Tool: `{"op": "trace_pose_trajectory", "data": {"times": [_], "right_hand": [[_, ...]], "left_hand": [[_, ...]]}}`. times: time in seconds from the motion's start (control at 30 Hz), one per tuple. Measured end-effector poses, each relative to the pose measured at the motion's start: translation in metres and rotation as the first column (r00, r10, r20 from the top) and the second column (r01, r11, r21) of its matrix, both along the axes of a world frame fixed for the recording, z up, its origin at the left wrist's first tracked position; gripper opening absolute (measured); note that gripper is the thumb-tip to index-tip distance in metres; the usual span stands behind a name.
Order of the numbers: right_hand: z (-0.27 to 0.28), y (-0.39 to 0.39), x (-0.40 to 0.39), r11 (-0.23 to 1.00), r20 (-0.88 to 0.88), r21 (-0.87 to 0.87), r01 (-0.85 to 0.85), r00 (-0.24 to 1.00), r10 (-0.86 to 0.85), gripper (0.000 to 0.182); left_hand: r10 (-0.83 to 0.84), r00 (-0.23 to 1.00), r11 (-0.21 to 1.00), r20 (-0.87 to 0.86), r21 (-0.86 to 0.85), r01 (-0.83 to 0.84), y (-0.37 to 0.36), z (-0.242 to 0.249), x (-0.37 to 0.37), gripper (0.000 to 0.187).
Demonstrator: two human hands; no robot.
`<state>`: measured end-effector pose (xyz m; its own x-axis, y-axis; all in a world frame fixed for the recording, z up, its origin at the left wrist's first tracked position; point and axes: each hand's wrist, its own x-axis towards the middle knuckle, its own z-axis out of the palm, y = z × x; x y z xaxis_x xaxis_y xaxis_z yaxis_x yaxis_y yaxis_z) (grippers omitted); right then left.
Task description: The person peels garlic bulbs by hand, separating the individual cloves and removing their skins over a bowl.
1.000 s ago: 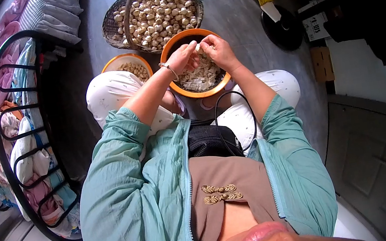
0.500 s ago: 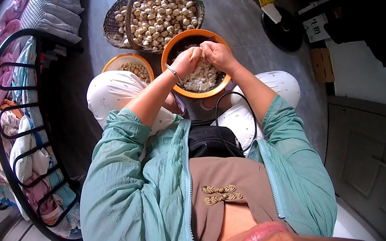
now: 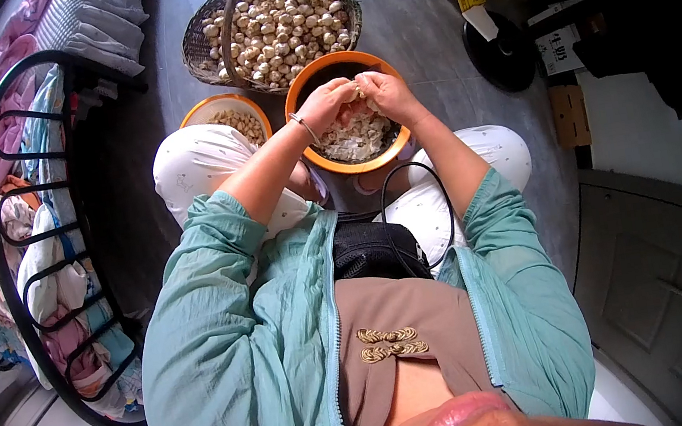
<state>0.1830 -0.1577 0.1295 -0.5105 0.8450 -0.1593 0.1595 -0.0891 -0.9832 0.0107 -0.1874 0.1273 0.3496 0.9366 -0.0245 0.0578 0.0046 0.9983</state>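
Note:
My left hand [image 3: 331,104], with a bangle at the wrist, and my right hand [image 3: 388,94] meet above an orange-rimmed bowl [image 3: 352,167]. Their fingers are closed round a small pale piece of garlic [image 3: 356,89], mostly hidden between the fingertips. Pale papery skins [image 3: 358,140] lie in the bowl below. Beyond it stands a wicker basket [image 3: 203,65] heaped with whole garlic bulbs [image 3: 280,30]. Peeled-looking cloves [image 3: 240,124] fill part of a smaller orange-rimmed bowl [image 3: 192,114] beside my left knee.
A black metal rack [image 3: 8,260] with clothes and bedding stands at the left. To the right are a round black base [image 3: 500,60], a small brown box [image 3: 570,115] and a grey door panel [image 3: 652,256]. A black bag [image 3: 368,248] rests at my waist.
The fingertips have shifted slightly and turned, and the pale piece between them shows more. My left hand has opened out a little from its tighter curl.

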Motion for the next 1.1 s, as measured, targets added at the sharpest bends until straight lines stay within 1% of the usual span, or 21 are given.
{"op": "trace_pose_trajectory", "data": {"times": [0.03, 0.07, 0.1, 0.13, 0.2, 0.23, 0.3, 0.33, 0.4, 0.43, 0.5, 0.53, 0.6, 0.63, 0.7, 0.8, 0.83, 0.93, 1.0, 1.03, 1.1], "right_hand": [[0.001, 0.0, -0.001, 1.0, 0.0, -0.001, -0.001, 1.0, 0.001, 0.031], [0.002, -0.001, -0.001, 0.999, 0.031, 0.025, -0.021, 0.999, 0.021, 0.031], [0.005, -0.001, -0.003, 0.998, 0.062, 0.052, -0.043, 0.997, 0.04, 0.031], [0.007, -0.004, -0.004, 0.998, 0.062, 0.051, -0.044, 0.997, 0.041, 0.031], [0.011, -0.01, -0.008, 1.0, -0.012, 0.02, -0.005, 1.0, 0.005, 0.03], [0.015, -0.011, -0.008, 1.0, -0.012, 0.02, -0.005, 1.0, 0.005, 0.03], [0.019, -0.01, -0.007, 0.996, 0.108, 0.08, -0.029, 0.994, 0.02, 0.03], [0.018, -0.009, -0.006, 0.996, 0.108, 0.079, -0.028, 0.994, 0.019, 0.03], [0.016, -0.006, -0.005, 0.984, 0.245, 0.176, -0.014, 0.969, -0.03, 0.031], [0.014, -0.005, -0.005, 0.984, 0.245, 0.176, -0.013, 0.969, -0.031, 0.031], [0.011, -0.003, -0.004, 0.957, 0.31, 0.288, -0.014, 0.947, -0.079, 0.032], [0.01, -0.003, -0.004, 0.958, 0.31, 0.288, -0.015, 0.947, -0.079, 0.032], [0.007, -0.004, -0.005, 0.951, 0.275, 0.308, 0.021, 0.955, -0.11, 0.033], [0.005, -0.003, -0.004, 0.951, 0.275, 0.308, 0.02, 0.955, -0.109, 0.033], [0.001, -0.002, -0.003, 0.983, 0.208, 0.17, 0.072, 0.972, -0.107, 0.034], [-0.003, 0.0, -0.002, 0.989, 0.156, 0.126, 0.075, 0.983, -0.095, 0.034], [-0.002, 0.0, -0.002, 0.989, 0.157, 0.126, 0.074, 0.983, -0.094, 0.034], [0.001, -0.001, -0.001, 0.994, 0.086, 0.092, 0.052, 0.994, -0.06, 0.035], [0.004, 0.0, 0.0, 0.993, 0.036, -0.076, 0.092, 0.995, -0.09, 0.035], [0.005, 0.001, 0.002, 0.993, 0.037, -0.076, 0.092, 0.995, -0.09, 0.035], [0.007, 0.003, 0.004, 0.992, 0.018, -0.09, 0.091, 0.996, -0.09, 0.035]], "left_hand": [[-0.001, 0.988, 0.979, 0.155, -0.203, 0.033, 0.001, -0.001, -0.004, 0.025], [0.031, 0.953, 0.916, 0.303, -0.389, 0.094, 0.002, -0.002, -0.006, 0.02], [0.105, 0.916, 0.859, 0.388, -0.5, 0.114, 0.001, -0.003, -0.005, 0.021], [0.106, 0.916, 0.859, 0.388, -0.5, 0.113, 0.001, -0.004, -0.005, 0.021], [0.209, 0.894, 0.755, 0.395, -0.646, 0.109, 0.001, -0.004, -0.002, 0.02], [0.209, 0.895, 0.755, 0.395, -0.647, 0.109, 0.0, -0.003, -0.002, 0.02], [0.165, 0.903, 0.79, 0.396, -0.602, 0.12, -0.001, -0.002, -0.003, 0.02], [0.165, 0.903, 0.789, 0.396, -0.602, 0.12, -0.001, -0.002, -0.003, 0.02], [0.19, 0.885, 0.784, 0.425, -0.609, 0.124, -0.001, -0.004, -0.003, 0.021], [0.189, 0.886, 0.783, 0.425, -0.609, 0.125, 0.0, -0.005, -0.004, 0.021], [0.165, 0.832, 0.777, 0.531, -0.589, 0.222, 0.0, -0.003, -0.005, 0.02], [0.165, 0.831, 0.777, 0.531, -0.589, 0.222, 0.0, 0.0, -0.004, 0.02], [0.2, 0.874, 0.783, 0.444, -0.608, 0.129, -0.001, 0.006, -0.002, 0.016], [0.201, 0.873, 0.784, 0.444, -0.608, 0.129, -0.001, 0.003, -0.003, 0.016], [0.162, 0.879, 0.813, 0.449, -0.566, 0.139, 0.0, -0.002, -0.003, 0.012], [0.193, 0.884, 0.816, 0.426, -0.57, 0.097, 0.002, -0.003, -0.002, 0.011], [0.193, 0.883, 0.816, 0.428, -0.569, 0.097, 0.002, -0.004, -0.003, 0.011], [0.196, 0.881, 0.831, 0.43, -0.549, 0.083, 0.003, -0.005, -0.004, 0.009], [0.221, 0.865, 0.818, 0.45, -0.569, 0.087, 0.003, -0.005, -0.006, 0.011], [0.221, 0.865, 0.818, 0.45, -0.569, 0.087, 0.003, -0.005, -0.007, 0.011], [0.16, 0.854, 0.831, 0.494, -0.535, 0.153, 0.004, -0.005, -0.01, 0.017]]}}
